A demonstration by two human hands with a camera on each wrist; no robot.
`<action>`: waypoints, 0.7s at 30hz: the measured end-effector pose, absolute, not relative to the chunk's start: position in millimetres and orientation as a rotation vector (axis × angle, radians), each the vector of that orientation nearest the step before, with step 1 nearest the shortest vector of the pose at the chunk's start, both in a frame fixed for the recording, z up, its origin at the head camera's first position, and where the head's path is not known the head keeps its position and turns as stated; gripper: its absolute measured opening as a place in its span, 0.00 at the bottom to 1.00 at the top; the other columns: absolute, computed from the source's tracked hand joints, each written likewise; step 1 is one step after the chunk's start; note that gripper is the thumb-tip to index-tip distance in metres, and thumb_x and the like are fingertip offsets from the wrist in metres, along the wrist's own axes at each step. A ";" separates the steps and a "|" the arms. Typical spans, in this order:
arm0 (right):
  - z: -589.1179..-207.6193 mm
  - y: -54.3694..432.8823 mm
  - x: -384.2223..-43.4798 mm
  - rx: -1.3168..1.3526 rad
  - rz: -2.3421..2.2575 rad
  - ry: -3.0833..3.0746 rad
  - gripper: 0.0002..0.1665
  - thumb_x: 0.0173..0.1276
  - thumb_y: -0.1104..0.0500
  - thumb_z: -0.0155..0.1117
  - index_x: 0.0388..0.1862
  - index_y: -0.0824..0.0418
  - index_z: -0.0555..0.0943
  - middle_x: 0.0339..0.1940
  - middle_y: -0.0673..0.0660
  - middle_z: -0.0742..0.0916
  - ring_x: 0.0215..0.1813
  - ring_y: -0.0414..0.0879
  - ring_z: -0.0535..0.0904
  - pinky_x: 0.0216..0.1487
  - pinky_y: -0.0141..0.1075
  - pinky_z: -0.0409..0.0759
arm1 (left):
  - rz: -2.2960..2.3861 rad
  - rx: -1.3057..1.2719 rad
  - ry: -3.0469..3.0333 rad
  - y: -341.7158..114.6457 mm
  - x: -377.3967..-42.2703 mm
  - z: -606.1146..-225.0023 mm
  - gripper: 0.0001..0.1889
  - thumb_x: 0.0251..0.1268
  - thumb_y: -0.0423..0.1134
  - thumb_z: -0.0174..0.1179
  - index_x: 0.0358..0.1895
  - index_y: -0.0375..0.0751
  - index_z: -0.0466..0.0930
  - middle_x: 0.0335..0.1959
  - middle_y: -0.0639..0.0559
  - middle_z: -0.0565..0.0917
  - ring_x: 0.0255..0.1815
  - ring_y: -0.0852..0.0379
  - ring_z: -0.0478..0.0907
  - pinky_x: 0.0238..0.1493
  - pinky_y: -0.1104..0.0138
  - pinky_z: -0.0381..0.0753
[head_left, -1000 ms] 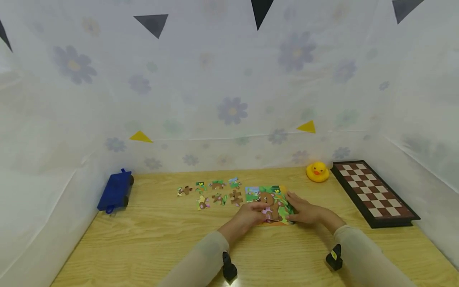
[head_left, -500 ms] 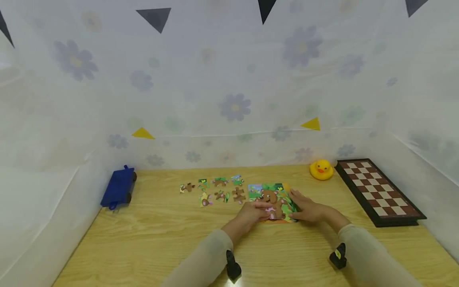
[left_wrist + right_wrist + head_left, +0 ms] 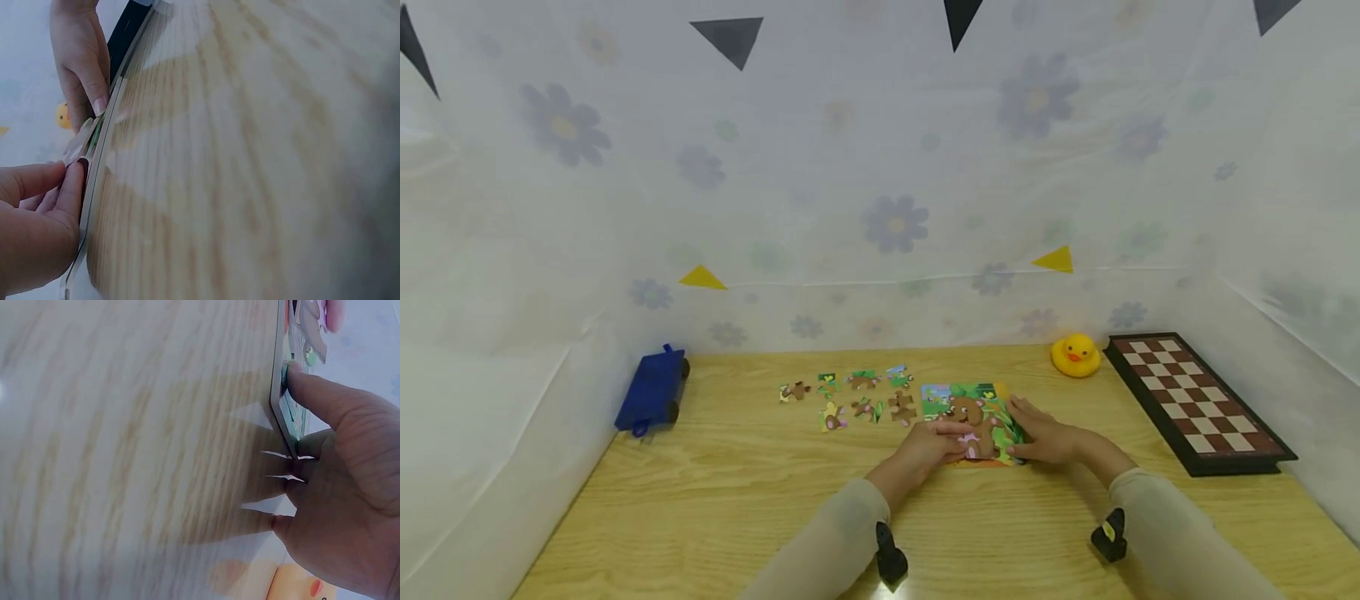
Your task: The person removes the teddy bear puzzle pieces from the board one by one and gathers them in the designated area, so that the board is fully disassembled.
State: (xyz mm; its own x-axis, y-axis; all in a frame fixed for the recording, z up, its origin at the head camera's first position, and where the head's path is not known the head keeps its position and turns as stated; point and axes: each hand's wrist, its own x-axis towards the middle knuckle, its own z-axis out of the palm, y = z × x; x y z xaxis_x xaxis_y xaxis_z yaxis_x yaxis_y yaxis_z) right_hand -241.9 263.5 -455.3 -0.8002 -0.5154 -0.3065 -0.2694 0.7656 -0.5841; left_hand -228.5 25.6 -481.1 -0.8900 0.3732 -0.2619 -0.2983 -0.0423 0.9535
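A picture puzzle of a brown bear lies on its board (image 3: 1002, 392), right of centre on the table in the head view. My left hand (image 3: 925, 448) is over the puzzle's lower left, pinching a puzzle piece (image 3: 312, 334) that tilts up from the board in the right wrist view. Thumb and fingers of that left hand (image 3: 47, 212) come together at the piece's edge in the left wrist view. At the board's right side is my right hand (image 3: 1048, 437). Its thumb (image 3: 312, 390) rests on the board near a corner, and its other fingers reach along the edge.
Several loose puzzle pieces (image 3: 902, 407) lie left of the board. A yellow rubber duck (image 3: 1076, 357) sits behind it, with a checkered game board (image 3: 1198, 400) at the far right. Far left stands a blue wheeled toy cart (image 3: 655, 387). White patterned cloth (image 3: 820, 200) encloses the table.
The head view has shifted slightly, moving the whole scene a little right and up in the frame. Both hands keep their places at the puzzle.
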 end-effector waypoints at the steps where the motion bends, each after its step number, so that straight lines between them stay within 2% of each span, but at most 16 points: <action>1: -455.7 263.6 -242.0 -0.594 -0.729 2.506 0.53 0.71 0.45 0.56 0.74 0.74 0.39 0.74 0.73 0.39 0.73 0.69 0.30 0.67 0.68 0.33 | 1.981 0.078 1.791 25.6 -228.5 -481.2 0.15 0.61 0.21 0.56 0.51 0.31 0.81 0.57 0.45 0.77 0.47 0.54 0.81 0.47 0.66 0.82; 21: -457.0 263.7 -239.7 -0.633 -0.690 2.542 0.52 0.72 0.44 0.54 0.74 0.74 0.40 0.74 0.74 0.41 0.73 0.70 0.33 0.66 0.69 0.36 | 2.044 0.080 1.629 21.3 -235.7 -486.3 0.16 0.63 0.22 0.55 0.53 0.31 0.80 0.52 0.46 0.80 0.47 0.53 0.81 0.48 0.66 0.82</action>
State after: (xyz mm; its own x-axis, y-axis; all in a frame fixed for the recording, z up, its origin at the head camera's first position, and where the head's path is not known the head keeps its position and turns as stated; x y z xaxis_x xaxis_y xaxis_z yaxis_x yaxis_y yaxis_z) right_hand -239.7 263.7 -457.0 -0.8035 -0.5252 -0.2804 -0.3115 0.7722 -0.5538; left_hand -235.7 21.3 -486.3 -0.8628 0.4283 -0.2686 -0.3575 -0.1410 0.9232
